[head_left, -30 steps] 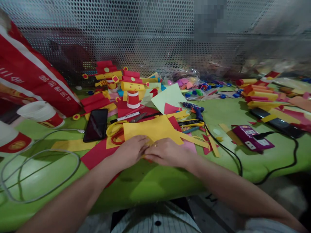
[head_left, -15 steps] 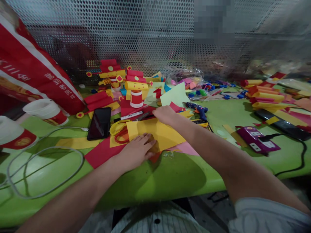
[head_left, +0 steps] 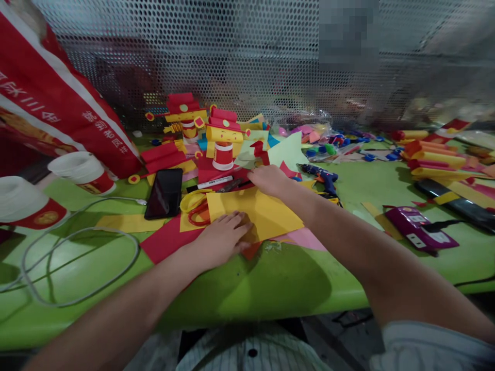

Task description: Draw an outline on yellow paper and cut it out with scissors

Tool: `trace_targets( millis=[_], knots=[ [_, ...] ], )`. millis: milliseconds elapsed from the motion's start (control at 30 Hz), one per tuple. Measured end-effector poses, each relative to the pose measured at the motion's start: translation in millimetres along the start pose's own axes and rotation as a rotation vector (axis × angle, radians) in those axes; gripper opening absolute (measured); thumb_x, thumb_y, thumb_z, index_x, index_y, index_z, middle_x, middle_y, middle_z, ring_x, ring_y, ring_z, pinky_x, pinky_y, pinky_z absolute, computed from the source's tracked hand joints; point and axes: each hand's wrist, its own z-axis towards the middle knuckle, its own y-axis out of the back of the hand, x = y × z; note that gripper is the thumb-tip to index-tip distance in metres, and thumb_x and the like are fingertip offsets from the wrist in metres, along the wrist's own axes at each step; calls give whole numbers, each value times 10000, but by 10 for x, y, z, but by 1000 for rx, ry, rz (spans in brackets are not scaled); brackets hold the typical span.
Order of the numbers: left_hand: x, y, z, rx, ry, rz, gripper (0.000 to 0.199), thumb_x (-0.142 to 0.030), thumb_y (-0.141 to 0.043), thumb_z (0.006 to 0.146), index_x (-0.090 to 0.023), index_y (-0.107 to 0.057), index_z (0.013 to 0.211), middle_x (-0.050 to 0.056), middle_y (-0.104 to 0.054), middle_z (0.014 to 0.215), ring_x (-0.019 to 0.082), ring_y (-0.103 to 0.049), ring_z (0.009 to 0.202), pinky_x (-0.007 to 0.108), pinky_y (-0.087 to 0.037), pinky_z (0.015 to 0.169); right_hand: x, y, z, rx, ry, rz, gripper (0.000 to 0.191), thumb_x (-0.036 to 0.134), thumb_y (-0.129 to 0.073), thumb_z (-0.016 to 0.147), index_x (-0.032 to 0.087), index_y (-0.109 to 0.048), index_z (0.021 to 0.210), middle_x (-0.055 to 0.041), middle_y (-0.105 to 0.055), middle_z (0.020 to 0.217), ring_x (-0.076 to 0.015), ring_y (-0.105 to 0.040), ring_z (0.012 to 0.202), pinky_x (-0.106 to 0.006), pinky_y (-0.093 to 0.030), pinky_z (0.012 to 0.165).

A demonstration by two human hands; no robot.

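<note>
My left hand [head_left: 222, 239] lies with its fingers spread on the near left part of a yellow paper sheet [head_left: 273, 214]. At the sheet's far edge, my right hand [head_left: 268, 178] has its fingers curled closed; whatever may be in them is hidden. Left of the sheet are yellow-handled scissors [head_left: 190, 202] and a red loop-shaped handle [head_left: 198, 216], partly covered. A white marker [head_left: 215, 182] and a dark metal tool [head_left: 230, 185] lie just beyond. Behind them stands a paper figure [head_left: 224, 135] with a red hat on a paper cup.
A black phone [head_left: 164, 193], a looped white cable [head_left: 133, 257] and stacked paper cups [head_left: 83, 172] lie to the left. On the right are a blue glue gun [head_left: 323, 176], a purple power strip [head_left: 415, 226] and rolled paper pieces [head_left: 435, 154]. A perforated metal panel [head_left: 232, 51] closes the back.
The view has shifted slightly, so things on the table appear a little further right. Both hands keep nearly the same places on the yellow sheet.
</note>
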Motion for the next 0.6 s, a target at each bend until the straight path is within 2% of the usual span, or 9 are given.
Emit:
trace_targets(
  millis=[167,300,433,533,600],
  knots=[
    [-3,19,1,3,18,-30,456,-366,-449,881,-127,-479,1268,168,-453,1354,288,-377,1283,442,-343,1027,-24,4,-57,-55,-29,7,297,73,-388,822,119,-549,1067,-178,-624,1018,-263,-599,955,-315,-455,653],
    [-15,33,7,32,52,-59,467,-353,-465,872,-129,-468,1282,162,-413,1392,285,-341,1305,451,-327,1038,-5,74,-220,-210,-101,87,271,127,-390,823,129,-515,1064,-161,-609,1015,-254,-592,925,-303,-433,636],
    [11,48,15,18,34,-76,473,-351,-470,867,-116,-473,1278,153,-427,1385,266,-333,1313,416,-326,1046,25,29,-400,-333,-87,201,237,105,-389,802,140,-514,1000,-150,-600,1022,-238,-592,898,-301,-429,644],
    [79,73,10,-49,31,-41,413,-330,-471,868,-124,-525,1222,132,-487,1338,255,-372,1289,398,-345,1035,40,-103,-455,-435,-40,427,207,74,-446,736,165,-511,910,-133,-611,990,-225,-592,868,-311,-443,664],
    [127,102,4,-94,53,0,362,-298,-483,861,-129,-559,1171,126,-521,1300,245,-419,1253,388,-375,1011,66,-177,-471,-583,-63,739,160,92,-483,709,185,-497,838,-102,-622,918,-205,-595,824,-325,-461,692]
  ],
)
